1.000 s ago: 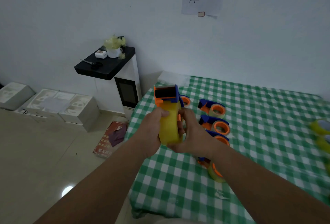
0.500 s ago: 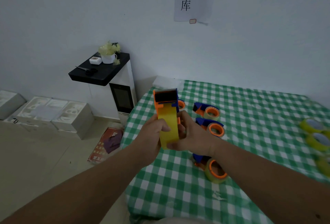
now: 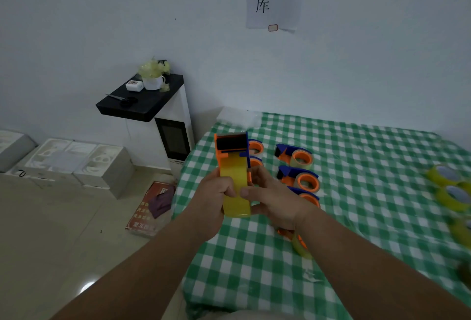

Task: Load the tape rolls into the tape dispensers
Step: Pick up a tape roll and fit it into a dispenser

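Nearest on the green checked counter [image 3: 356, 217], partly hidden under the right forearm, lies a loaded dispenser [image 3: 297, 242] with a yellowish roll on its orange hub. Just above it, both hands hold one tape dispenser [image 3: 233, 149] up over the counter's left edge: the left hand [image 3: 212, 198] has a grip curled round the yellow tape roll [image 3: 235, 192] from the left, thumb on its face, and the right hand [image 3: 274, 200] has a grip closed on the roll and dispenser body from the right. The roll appears seated in the frame, with its band running up toward the orange-and-blue head, so the step in hand looks like threading or seating the tape.

Farther back, several dispensers already carry rolls: one [image 3: 304, 196] behind the right wrist, one [image 3: 299, 179] beyond it, another [image 3: 295, 156] farther still, and two more [image 3: 254, 147] partly hidden behind the held one. At the right edge several loose yellow rolls [image 3: 451, 195] wait, blurred, so more loading probably remains, though no empty dispensers are visible.
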